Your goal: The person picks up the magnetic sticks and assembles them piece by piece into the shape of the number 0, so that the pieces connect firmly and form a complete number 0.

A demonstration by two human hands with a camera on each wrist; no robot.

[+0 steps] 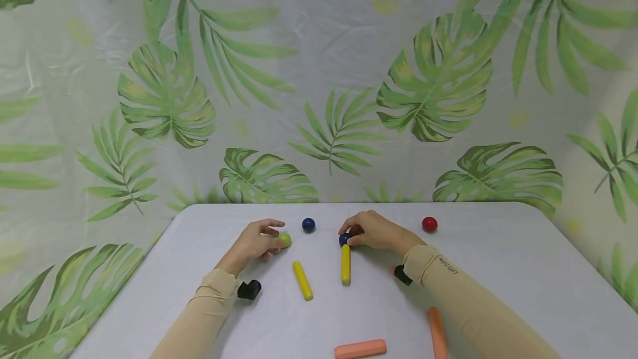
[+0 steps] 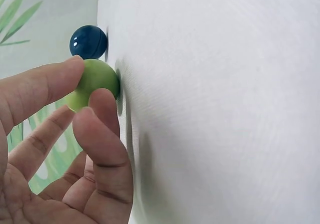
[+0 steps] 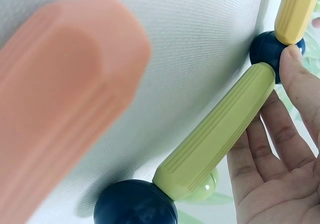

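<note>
Green ball (image 1: 284, 239) sits on the white desk (image 1: 498, 270) left of centre, pinched between the thumb and a fingertip of the left hand (image 1: 254, 242); the left wrist view shows the same ball (image 2: 93, 83) pressed against the desk surface with the fingers (image 2: 42, 89) curled round it. Just beyond it to the right lies a dark blue ball (image 1: 308, 224), apart from the hand. The right hand (image 1: 377, 230) rests near the desk's middle, its fingers curled over a second dark blue ball (image 1: 344, 239) that touches the far end of a yellow stick (image 1: 345, 264). In the right wrist view the fingertips (image 3: 295, 79) touch that ball (image 3: 265, 49) where yellow-green sticks meet it. Another yellow stick (image 1: 302, 280) lies tilted between the two forearms, not touching either ball. A red ball (image 1: 430, 224) sits alone far right. Near the front edge lie two orange sticks, one flat (image 1: 360, 349) and one beside the right sleeve (image 1: 437, 332)
</note>
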